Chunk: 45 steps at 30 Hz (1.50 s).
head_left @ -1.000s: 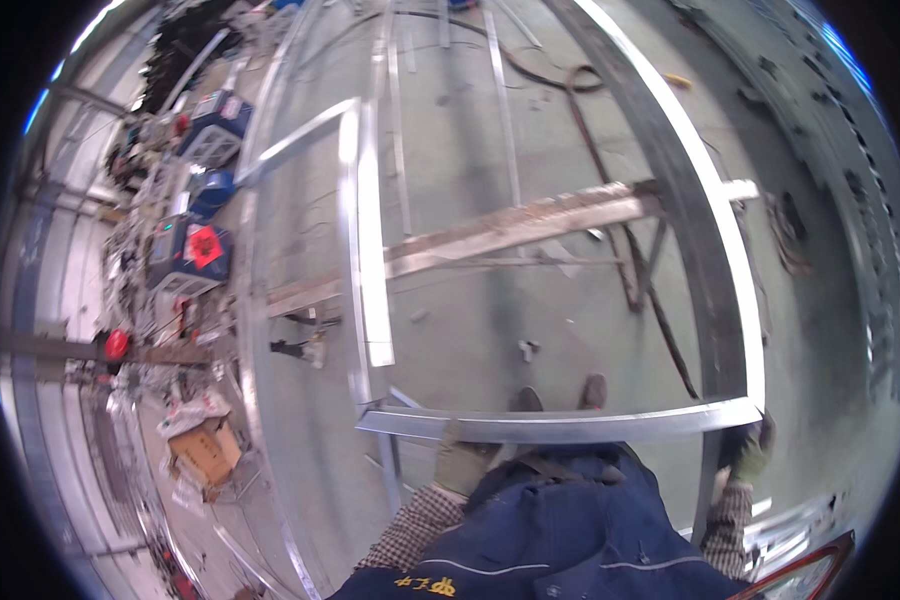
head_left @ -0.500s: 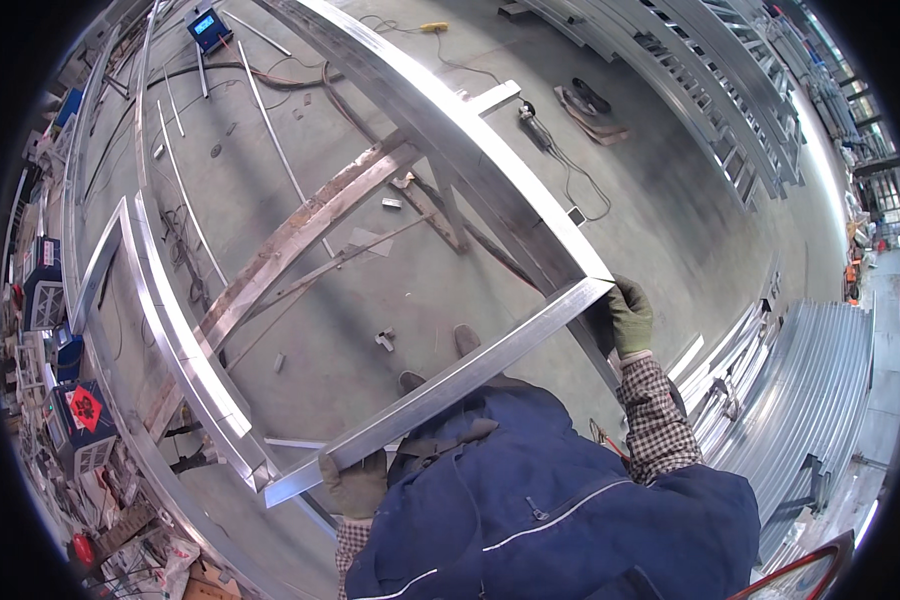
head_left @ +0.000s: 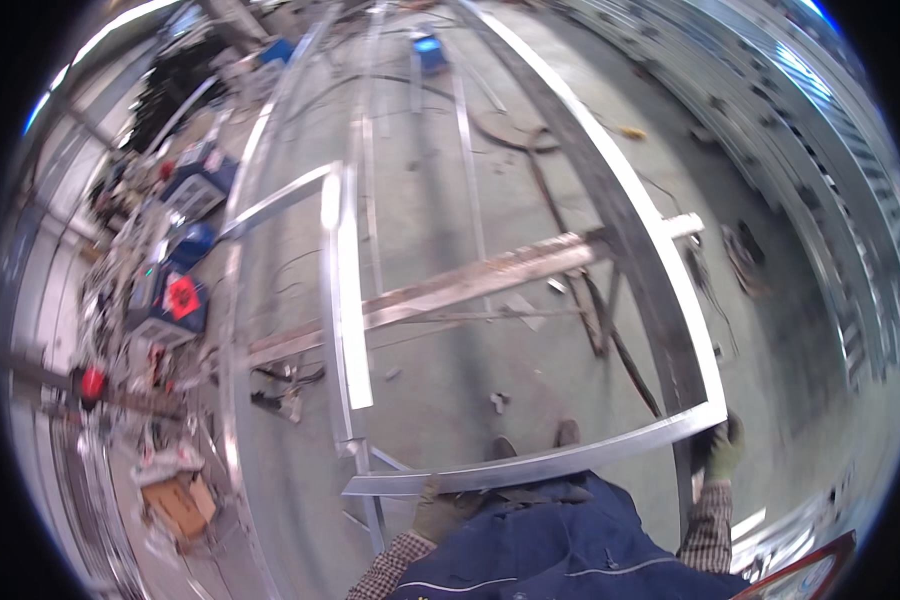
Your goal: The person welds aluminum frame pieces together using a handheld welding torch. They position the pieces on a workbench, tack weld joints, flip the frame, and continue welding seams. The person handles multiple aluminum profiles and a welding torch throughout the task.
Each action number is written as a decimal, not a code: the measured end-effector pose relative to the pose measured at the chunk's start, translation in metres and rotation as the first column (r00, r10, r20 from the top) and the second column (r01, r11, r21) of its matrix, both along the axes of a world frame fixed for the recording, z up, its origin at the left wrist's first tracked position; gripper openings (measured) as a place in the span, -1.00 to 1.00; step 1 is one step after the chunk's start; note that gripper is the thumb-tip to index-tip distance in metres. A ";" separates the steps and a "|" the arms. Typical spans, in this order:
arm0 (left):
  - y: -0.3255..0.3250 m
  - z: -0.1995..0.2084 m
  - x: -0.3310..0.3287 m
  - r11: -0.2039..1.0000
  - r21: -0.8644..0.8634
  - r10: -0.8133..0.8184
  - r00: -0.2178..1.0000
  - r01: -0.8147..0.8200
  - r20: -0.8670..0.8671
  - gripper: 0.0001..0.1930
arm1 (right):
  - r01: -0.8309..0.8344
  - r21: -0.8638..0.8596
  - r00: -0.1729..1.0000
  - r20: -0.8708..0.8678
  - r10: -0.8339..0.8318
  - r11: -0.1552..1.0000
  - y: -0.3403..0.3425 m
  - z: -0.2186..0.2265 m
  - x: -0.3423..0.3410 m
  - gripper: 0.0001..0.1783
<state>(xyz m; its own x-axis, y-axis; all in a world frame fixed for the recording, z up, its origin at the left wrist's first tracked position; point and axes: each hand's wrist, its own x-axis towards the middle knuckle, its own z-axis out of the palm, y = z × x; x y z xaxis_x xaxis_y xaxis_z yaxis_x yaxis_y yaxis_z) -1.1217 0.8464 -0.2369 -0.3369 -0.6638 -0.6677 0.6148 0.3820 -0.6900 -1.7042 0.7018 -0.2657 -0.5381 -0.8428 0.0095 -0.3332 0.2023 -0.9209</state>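
A silvery metal bar [head_left: 530,470] crosses in front of my waist. My left hand [head_left: 440,512], in a greenish work glove, is closed on it near its left end; part of the fingers is hidden. The bar's right end meets a long metal profile [head_left: 660,235] at a corner, where my right hand [head_left: 727,450], also gloved, grips the outer side. Its fingertips are partly hidden by the corner. Close to the bar's left end is the near end of a second long profile [head_left: 354,330], part of a narrower frame at the left.
A rusty support beam [head_left: 480,275] runs beneath the profiles. Cables, thin rods and an angle grinder [head_left: 697,270] lie on the floor. Blue machines [head_left: 173,300] and an opened cardboard box [head_left: 178,505] are at the left. Stacked metal profiles [head_left: 800,180] line the right.
My view has turned left, so the frame and floor items sit farther right in the picture. Both hands keep their places on the metalwork.
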 end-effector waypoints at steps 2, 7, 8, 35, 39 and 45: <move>0.000 0.003 -0.007 0.980 -0.110 -0.147 0.973 0.168 0.179 -0.26 | -0.017 -0.019 0.995 0.101 0.019 1.000 -0.005 -0.017 -0.012 -0.66; 0.003 0.015 -0.014 0.770 -0.152 -0.347 0.606 0.620 0.716 -0.24 | -0.062 -0.041 0.989 0.129 0.067 0.997 -0.010 -0.041 -0.040 -0.61; 0.003 0.015 -0.013 0.764 -0.123 -0.374 0.589 0.634 0.716 -0.24 | -0.053 -0.027 0.993 0.101 0.055 0.998 -0.011 -0.041 -0.042 -0.60; 0.022 0.005 -0.028 0.667 0.145 -0.342 0.127 0.731 0.931 -0.29 | -0.040 0.122 0.999 0.024 0.037 0.992 -0.052 -0.024 -0.060 -0.41; 0.015 0.003 -0.033 0.705 0.161 -0.399 0.199 0.691 0.895 -0.30 | 0.056 0.168 0.998 0.003 -0.057 0.984 -0.051 -0.017 -0.044 -0.41; 0.040 -0.012 -0.037 0.781 0.189 -0.371 0.198 0.596 0.907 -0.41 | -0.067 0.311 0.871 -0.446 0.208 0.948 -0.046 -0.029 -0.036 -0.31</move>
